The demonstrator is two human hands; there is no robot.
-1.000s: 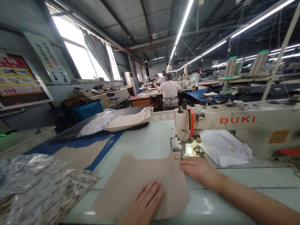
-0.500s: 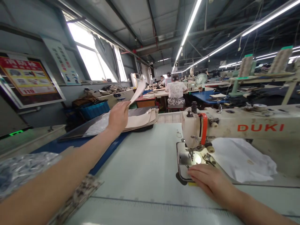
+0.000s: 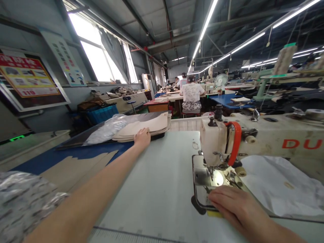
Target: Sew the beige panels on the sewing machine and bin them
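My left hand point(image 3: 142, 137) reaches far forward to the front edge of a stack of beige, flat cut pieces point(image 3: 149, 125). Its fingers bend over the edge of the upper piece, and the thumb is hidden. My right hand point(image 3: 231, 200) lies flat, palm down, at the front of the metal needle plate point(image 3: 199, 173), with its fingers outstretched side by side. Just beyond its fingertips stand the needle and presser foot of the sewing machine point(image 3: 215, 141), under a small bright lamp. Whether anything lies under the right palm cannot be seen.
A clear plastic bag point(image 3: 107, 130) lies beside the stack. Beige pieces point(image 3: 81, 168) rest on the blue table point(image 3: 32, 160), near a crumpled patterned plastic bundle point(image 3: 22, 202). White cloth point(image 3: 280, 185) sits under the machine arm. A person point(image 3: 191, 94) sits ahead, facing away.
My left hand has moved down and forward from holding a pale piece raised to the stack's front edge. The right hand remains by the needle plate. The view has shifted slightly.
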